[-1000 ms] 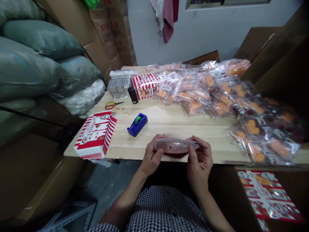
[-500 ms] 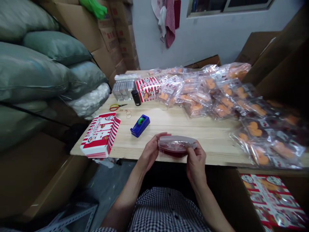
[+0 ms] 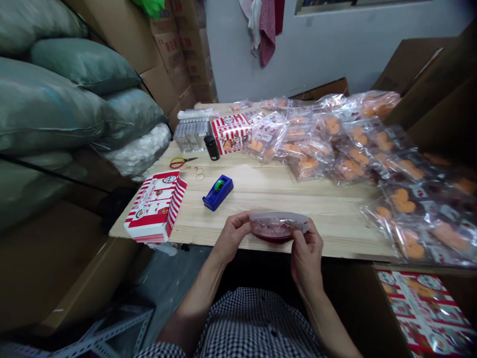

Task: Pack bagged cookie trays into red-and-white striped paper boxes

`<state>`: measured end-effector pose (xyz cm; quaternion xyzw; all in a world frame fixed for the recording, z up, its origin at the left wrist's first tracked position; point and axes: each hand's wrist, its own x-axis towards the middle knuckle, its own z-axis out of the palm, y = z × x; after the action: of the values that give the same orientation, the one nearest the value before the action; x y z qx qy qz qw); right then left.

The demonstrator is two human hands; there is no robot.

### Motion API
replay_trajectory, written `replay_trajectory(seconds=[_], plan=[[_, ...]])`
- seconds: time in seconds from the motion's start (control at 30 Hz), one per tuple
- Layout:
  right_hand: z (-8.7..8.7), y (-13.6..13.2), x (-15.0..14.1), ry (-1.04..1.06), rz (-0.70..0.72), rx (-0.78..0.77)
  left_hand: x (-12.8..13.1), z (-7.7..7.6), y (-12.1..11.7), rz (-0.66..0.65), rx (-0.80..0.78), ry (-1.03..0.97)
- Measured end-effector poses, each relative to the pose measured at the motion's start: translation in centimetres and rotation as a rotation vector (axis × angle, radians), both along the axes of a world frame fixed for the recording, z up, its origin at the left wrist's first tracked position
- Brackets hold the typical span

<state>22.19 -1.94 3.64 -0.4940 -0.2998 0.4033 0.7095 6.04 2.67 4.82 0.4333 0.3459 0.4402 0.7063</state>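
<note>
My left hand (image 3: 233, 237) and my right hand (image 3: 306, 248) each pinch one end of a clear plastic packet (image 3: 278, 223) with dark red contents. I hold it level, just above the near edge of the pale wooden table (image 3: 290, 196). Both hands are closed on the packet's ends. A blue tape dispenser (image 3: 217, 192) sits on the table a little beyond my left hand. A stack of red-and-white striped flat cartons (image 3: 156, 205) lies at the table's near left corner.
Several clear packets with orange pieces (image 3: 346, 144) cover the table's far and right side. A striped box (image 3: 231, 132), a black bottle (image 3: 212, 147), clear trays (image 3: 191, 133), scissors (image 3: 181, 161) and rubber bands lie far left. Grey sacks (image 3: 55, 104) and cardboard boxes flank it.
The packet has stayed between both hands at the table edge. My fingers have shifted slightly along its top edge. The view has drifted a little.
</note>
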Motion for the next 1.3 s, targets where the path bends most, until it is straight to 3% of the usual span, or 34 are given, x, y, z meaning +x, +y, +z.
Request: replay_trajectory(seconds=[0.23,0.43,0.57,0.73,0.87,1.0,1.13,1.3], plan=[[0.4,-0.4,2.8,0.226,0.304,-0.018,0.0,0.0,0.7,0.03,0.077,0.125],[0.4,0.6,2.9,0.188,0.314,-0.079,0.7,-0.8,0.8,0.06,0.051,0.054],[1.3,0.8,2.4,0.191,0.34,-0.078,1.9,-0.3,0.6,0.181,0.067,-0.008],[2.3,-2.1,2.0,0.285,0.414,-0.23,1.8,0.2,-2.0,0.199,-0.15,-0.052],[-0.1,-4.3,2.2,0.359,0.474,-0.38,0.9,-1.5,-4.7,0.17,-0.344,-0.082],[-3.1,-4.9,2.9,0.393,0.524,-0.475,-0.1,-4.1,-5.8,0.066,-0.447,-0.115],[-4.2,-4.6,3.1,0.365,0.517,-0.445,-1.4,-5.8,-5.6,0.02,-0.448,-0.115],[-4.7,-4.5,2.9,0.294,0.501,-0.362,-3.0,-6.3,-5.3,-0.105,-0.322,-0.131]])
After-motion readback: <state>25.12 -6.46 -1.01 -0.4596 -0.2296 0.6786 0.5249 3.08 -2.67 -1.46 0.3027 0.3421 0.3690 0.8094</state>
